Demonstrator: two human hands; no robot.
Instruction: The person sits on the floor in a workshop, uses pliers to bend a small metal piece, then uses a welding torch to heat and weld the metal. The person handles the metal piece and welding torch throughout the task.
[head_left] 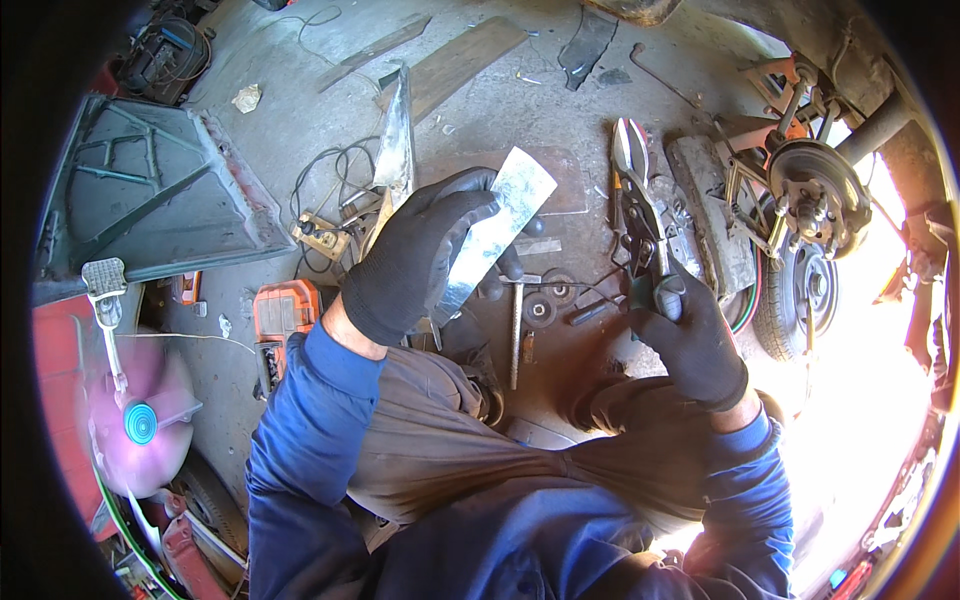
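My left hand [420, 240], in a black glove, grips a short bright sheet-metal strip [508, 205] held tilted upward, its upper end free. A taller bent piece of shiny metal [394, 135] stands just beyond that hand. My right hand [693, 340], also gloved, is closed round the handles of metal snips [640, 210], whose blades point up and away from me, apart from the strip. Below and between my hands a hammer [516, 330] lies on the floor beside grinding discs [563, 290].
Dark metal panel [150, 200] at left, orange case [285, 320], spinning pink fan [120, 430], power strip [320, 236] with cables. At right, a raised car's brake hub [820, 200], a wheel [785, 320] and a worn block [705, 215]. Boards [460, 60] lie on the far floor.
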